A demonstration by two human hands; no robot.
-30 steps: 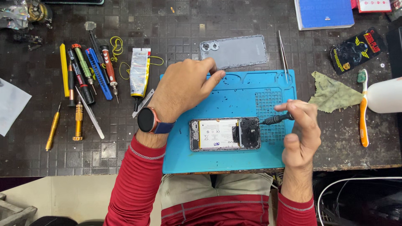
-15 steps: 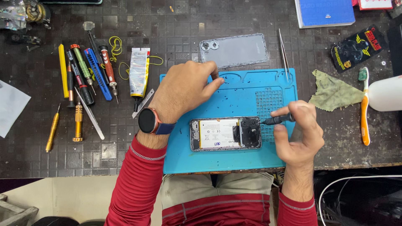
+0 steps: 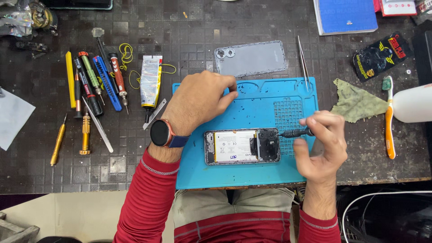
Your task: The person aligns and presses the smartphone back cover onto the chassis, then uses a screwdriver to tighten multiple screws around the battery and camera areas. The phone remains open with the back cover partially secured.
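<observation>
Screwdriver at opened phone

Phone [image 3: 242, 146], back removed, lies on blue mat [image 3: 252, 173] on worktop [image 3: 189, 36]. Right hand [image 3: 321, 146] pinches black screwdriver [image 3: 294, 133], tip at phone's camera end. Left hand [image 3: 198, 101] rests loosely curled on mat's upper-left part, grasping nothing. Back cover [image 3: 250, 58] lies beyond mat

Person, seated: long red sleeves with grey-striped ribbed cuffs; red shirt hem with pale stripes; khaki trousers. Left hand [image 3: 198, 101] bare, wrist bearing a round black-faced smartwatch [image 3: 160, 133] with coppery rim and blue strap. Right hand [image 3: 321, 146] bare, unadorned.
</observation>
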